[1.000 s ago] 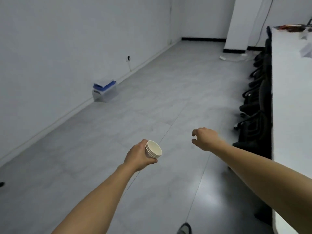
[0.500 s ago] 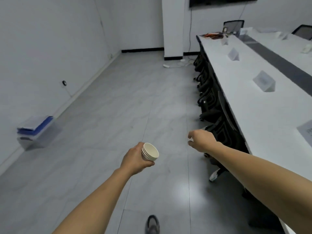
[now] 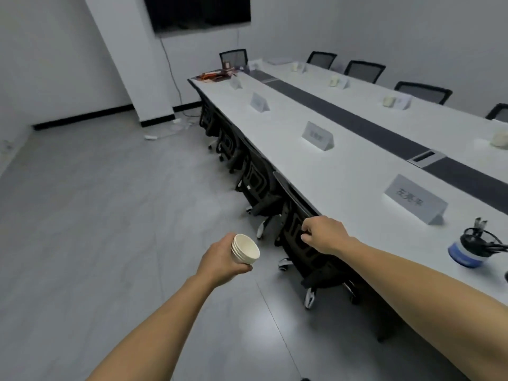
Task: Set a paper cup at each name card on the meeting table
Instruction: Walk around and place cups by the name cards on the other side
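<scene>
The left hand [image 3: 222, 264] is wrapped around a nested stack of paper cups [image 3: 245, 249], held out over the floor with the rims tipped toward the meeting table [image 3: 343, 171]. The right hand [image 3: 325, 237] is loosely curled and holds nothing; it hovers just off the table's near long edge, above the back of an office chair [image 3: 302, 243]. The nearest name card [image 3: 415, 199] stands on the near half of the table, up and to the right of both hands, with the right hand closer to it. Cups already sit by the cards along the far long edge. The likely move is for the right hand to peel one cup off and carry it rightward to that card.
</scene>
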Demonstrator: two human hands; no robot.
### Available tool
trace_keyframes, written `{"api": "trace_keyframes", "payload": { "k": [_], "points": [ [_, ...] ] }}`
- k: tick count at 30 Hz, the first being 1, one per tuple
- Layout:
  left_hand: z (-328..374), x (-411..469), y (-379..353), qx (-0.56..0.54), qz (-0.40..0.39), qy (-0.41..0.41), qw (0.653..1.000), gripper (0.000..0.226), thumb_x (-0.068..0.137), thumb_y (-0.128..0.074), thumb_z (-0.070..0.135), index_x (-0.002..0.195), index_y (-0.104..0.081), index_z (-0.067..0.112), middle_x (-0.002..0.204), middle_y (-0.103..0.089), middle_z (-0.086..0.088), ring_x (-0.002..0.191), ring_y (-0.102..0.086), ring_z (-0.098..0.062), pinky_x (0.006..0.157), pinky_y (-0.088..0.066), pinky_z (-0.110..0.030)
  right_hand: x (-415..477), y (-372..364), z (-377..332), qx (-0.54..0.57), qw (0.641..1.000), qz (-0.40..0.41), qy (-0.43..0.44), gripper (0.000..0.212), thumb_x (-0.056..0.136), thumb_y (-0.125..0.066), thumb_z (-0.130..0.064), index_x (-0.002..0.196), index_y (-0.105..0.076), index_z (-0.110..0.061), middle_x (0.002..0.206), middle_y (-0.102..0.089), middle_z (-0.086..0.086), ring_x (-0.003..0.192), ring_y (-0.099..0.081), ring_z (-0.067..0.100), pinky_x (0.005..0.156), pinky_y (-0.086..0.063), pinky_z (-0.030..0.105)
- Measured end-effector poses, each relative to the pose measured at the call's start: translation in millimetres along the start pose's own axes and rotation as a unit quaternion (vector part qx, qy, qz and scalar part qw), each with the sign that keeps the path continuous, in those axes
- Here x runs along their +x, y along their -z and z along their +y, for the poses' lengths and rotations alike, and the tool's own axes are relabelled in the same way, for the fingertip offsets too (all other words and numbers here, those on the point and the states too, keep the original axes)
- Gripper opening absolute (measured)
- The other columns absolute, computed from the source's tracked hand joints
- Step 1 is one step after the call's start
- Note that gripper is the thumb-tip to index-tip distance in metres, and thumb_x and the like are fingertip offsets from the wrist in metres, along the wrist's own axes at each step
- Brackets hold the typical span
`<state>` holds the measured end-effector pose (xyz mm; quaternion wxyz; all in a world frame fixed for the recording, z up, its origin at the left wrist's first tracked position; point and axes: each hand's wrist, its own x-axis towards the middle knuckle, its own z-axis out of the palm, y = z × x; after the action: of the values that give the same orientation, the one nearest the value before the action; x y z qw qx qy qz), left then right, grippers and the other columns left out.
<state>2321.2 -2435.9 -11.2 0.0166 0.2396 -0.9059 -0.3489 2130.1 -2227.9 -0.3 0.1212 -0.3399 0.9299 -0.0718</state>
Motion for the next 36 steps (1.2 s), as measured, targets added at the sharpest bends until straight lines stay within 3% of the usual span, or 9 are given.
{"api": "trace_keyframes", "payload": {
  "k": [9,11,14,18,25,36],
  "points": [
    [54.9,168.7,-20.6,0.003,-0.082,-0.111,0.990,0.066,0.060,-0.083,0.034,0.117,-0.050,0.031,0.105,-0.061,0.009,0.099,-0.059,-0.018,0.078,-0.055,-0.040,102.9,29.2,72.6,0.074,0.990,0.022,-0.119,0.034,0.093,-0.057,-0.037,0.123,-0.065,-0.023,0.122,-0.067,-0.002,0.110,-0.062,0.021,0.089,-0.050,0.034],
    [67.1,205.5,-16.8,0.008,-0.094,-0.117,0.989,0.067,0.057,-0.082,0.037,0.115,-0.050,0.034,0.103,-0.060,0.011,0.099,-0.058,-0.018,0.076,-0.057,-0.042,133.9,42.8,80.5,0.112,0.984,0.032,-0.135,0.031,0.091,-0.058,-0.036,0.116,-0.067,-0.023,0.116,-0.069,-0.003,0.105,-0.063,0.020,0.088,-0.051,0.034],
    [89.5,259.2,-9.7,0.030,-0.095,-0.139,0.985,0.070,0.055,-0.080,0.039,0.117,-0.050,0.033,0.106,-0.061,0.012,0.101,-0.059,-0.017,0.085,-0.053,-0.042,180.6,62.9,88.8,0.191,0.970,0.047,-0.142,0.021,0.088,-0.063,-0.037,0.099,-0.071,-0.021,0.099,-0.072,-0.005,0.091,-0.066,0.018,0.079,-0.053,0.033],
    [111.7,319.0,-18.2,0.025,-0.102,-0.164,0.981,0.072,0.058,-0.083,0.036,0.121,-0.050,0.029,0.110,-0.062,0.011,0.104,-0.057,-0.015,0.089,-0.051,-0.041,224.7,79.8,99.9,0.329,0.931,0.048,-0.151,0.023,0.085,-0.072,-0.036,0.082,-0.070,-0.014,0.073,-0.069,-0.004,0.074,-0.069,0.015,0.061,-0.051,0.027],
    [147.7,407.1,-42.6,0.033,-0.138,-0.214,0.967,0.069,0.057,-0.079,0.047,0.116,-0.049,0.030,0.102,-0.062,0.014,0.093,-0.060,-0.013,0.079,-0.054,-0.039,276.1,82.8,130.6,0.402,0.896,-0.011,-0.190,0.024,0.080,-0.078,-0.027,0.079,-0.067,-0.007,0.071,-0.067,0.002,0.065,-0.064,0.014,0.055,-0.047,0.025],
    [211.0,575.7,-77.7,0.082,-0.206,-0.346,0.912,0.064,0.063,-0.079,0.041,0.118,-0.048,0.028,0.111,-0.058,0.010,0.098,-0.056,-0.017,0.079,-0.052,-0.042,380.7,111.1,204.9,0.522,0.782,0.059,-0.335,0.012,0.080,-0.076,-0.006,0.083,-0.066,0.000,0.064,-0.064,0.011,0.057,-0.062,0.017,0.053,-0.050,0.023]
  ]
}}
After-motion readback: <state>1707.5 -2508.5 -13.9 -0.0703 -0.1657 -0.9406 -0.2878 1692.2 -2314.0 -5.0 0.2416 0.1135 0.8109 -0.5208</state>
